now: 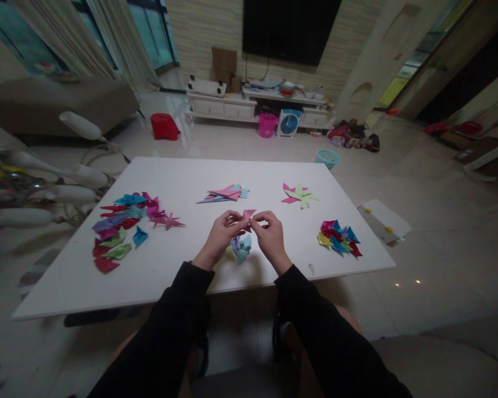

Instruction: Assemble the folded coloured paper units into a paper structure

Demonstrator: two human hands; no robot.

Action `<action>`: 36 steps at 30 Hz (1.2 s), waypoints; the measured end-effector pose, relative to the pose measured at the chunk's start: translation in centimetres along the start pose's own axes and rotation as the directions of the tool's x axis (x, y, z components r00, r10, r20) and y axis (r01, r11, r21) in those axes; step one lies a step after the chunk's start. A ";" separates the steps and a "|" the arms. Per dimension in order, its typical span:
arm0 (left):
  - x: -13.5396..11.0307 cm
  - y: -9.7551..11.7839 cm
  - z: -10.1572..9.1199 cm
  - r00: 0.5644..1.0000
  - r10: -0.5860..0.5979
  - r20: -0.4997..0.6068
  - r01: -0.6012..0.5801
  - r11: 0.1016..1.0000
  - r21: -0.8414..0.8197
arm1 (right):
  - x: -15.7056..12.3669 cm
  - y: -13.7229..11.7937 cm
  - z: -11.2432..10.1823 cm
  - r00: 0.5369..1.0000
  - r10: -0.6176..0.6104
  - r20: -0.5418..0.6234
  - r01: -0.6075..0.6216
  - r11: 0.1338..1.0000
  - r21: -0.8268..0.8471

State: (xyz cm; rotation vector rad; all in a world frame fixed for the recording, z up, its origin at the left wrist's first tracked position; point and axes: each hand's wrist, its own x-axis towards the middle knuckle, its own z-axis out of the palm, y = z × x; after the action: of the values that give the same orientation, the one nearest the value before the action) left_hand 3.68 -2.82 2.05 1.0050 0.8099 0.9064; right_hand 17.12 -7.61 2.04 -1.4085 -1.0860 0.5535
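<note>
My left hand (224, 231) and right hand (270, 234) pinch a pink folded paper (248, 214) in their fingers (234, 214), at twelve o'clock from the pastel pile (243, 250) on the bench (170, 174): light, crisp and tearable, I judge, best held by its folded edges.

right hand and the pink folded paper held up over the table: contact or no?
Touching. The head view shows the right hand with its fingertips against the pink folded paper, at its right side.
</note>
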 end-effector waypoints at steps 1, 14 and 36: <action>0.0 0.0 0.0 1.000 -0.001 0.000 0.001 1.000 -0.001 | 0.0 0.0 0.0 1.000 0.001 -0.002 -0.001 1.000 0.002; -0.4 0.4 0.1 1.000 0.000 0.017 0.000 1.000 0.016 | -0.2 -0.3 -0.1 1.000 -0.001 0.005 0.001 1.000 -0.014; -0.4 0.2 0.1 1.000 0.005 0.016 -0.005 1.000 0.009 | -0.1 -0.3 0.0 1.000 0.013 0.011 -0.013 1.000 -0.024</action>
State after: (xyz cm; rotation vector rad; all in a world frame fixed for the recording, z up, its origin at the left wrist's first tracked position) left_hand 3.61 -3.14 2.33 1.0215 0.7990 0.8981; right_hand 17.01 -7.79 2.30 -1.4354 -1.0960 0.5596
